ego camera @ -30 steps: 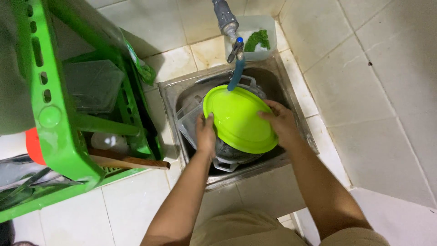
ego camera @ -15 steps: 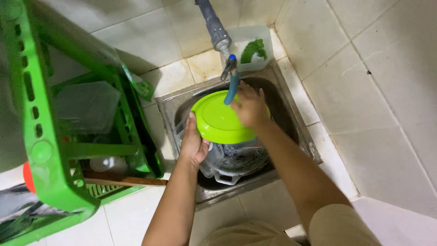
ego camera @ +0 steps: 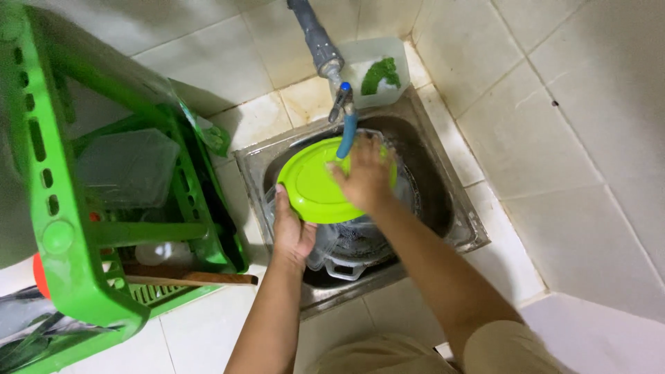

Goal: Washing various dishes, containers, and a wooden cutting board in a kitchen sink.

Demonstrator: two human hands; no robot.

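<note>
Nearest me, my left hand (ego camera: 291,228) grips the near-left rim of the lime-green plastic lid (ego camera: 315,187), fingers curled under its edge and thumb on top, holding it tilted over the steel sink (ego camera: 457,208). My right hand (ego camera: 364,176) lies flat on the lid's upper face, fingers spread and pressed against the plastic, right under the blue spout (ego camera: 346,135) of the grey tap (ego camera: 315,34). I judge the washing to be midway: this lid is being rubbed at the tap, while clear containers (ego camera: 353,242) sit piled in the basin beneath it, apparently unwashed. To the left, the green plastic rack (ego camera: 62,228) already holds a clear box. Farthest off, a white tub (ego camera: 377,73) with a green scourer rests on the tiled corner.
</note>
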